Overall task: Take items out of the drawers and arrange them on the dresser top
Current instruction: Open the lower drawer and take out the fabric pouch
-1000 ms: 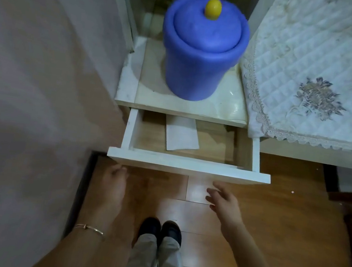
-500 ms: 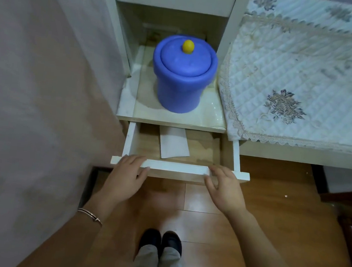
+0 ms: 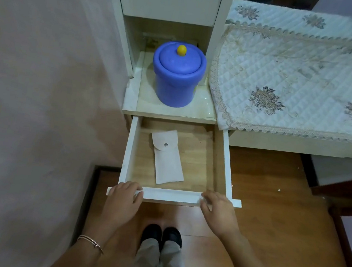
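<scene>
The drawer (image 3: 174, 196) is held at its front panel by both hands; the left hand (image 3: 123, 202) is curled over the panel's left end and the right hand (image 3: 216, 213) over its right, fingers (image 3: 129, 186) hooked onto the top edge and closed on the panel rather than spread; the step in hand is judged to be the opening of the drawer, which stands well out from under the dresser top (image 3: 173, 112). A pale snap-flap pouch (image 3: 167, 158) is seen lying flat on the drawer floor, left of centre and slightly askew, apart from every wall; no other item is seen inside. For the next move one hand would need to be freed, reached in and closed on the pouch, which is thin and may need lifting by an edge; space must be found beside the blue lidded jar (image 3: 177, 78), which takes up much of the top. The thumbs are hidden beneath the panel; the pouch's contents cannot be made out; the niche behind the jar is dim.
</scene>
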